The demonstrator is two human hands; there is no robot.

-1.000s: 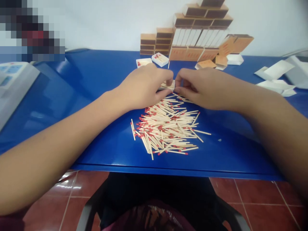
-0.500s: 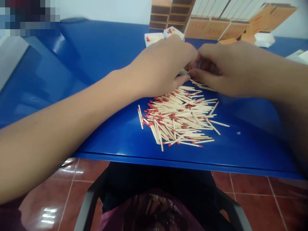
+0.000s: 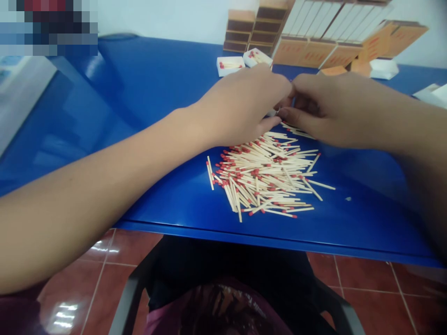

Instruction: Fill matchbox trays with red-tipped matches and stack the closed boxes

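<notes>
My left hand (image 3: 240, 104) and my right hand (image 3: 328, 107) meet fingertip to fingertip just past a loose pile of red-tipped matches (image 3: 268, 174) on the blue table (image 3: 139, 93). Between the fingers they pinch a small white match tray (image 3: 271, 113). Only a sliver of it shows, and its contents are hidden. Both hands hover over the far edge of the pile, and a few matches lie under my right palm.
Two white trays with matches (image 3: 230, 65) (image 3: 257, 56) lie behind my hands. Stacked brown matchboxes (image 3: 249, 30) and orange sleeves (image 3: 314, 46) line the wall. An empty white tray (image 3: 384, 69) sits far right, a grey device (image 3: 21, 88) left. The table's front edge (image 3: 244, 235) is near.
The view has dipped and shifted, so the pile and the hands sit further right in the picture. The hands stay joined on the tray above the pile.
</notes>
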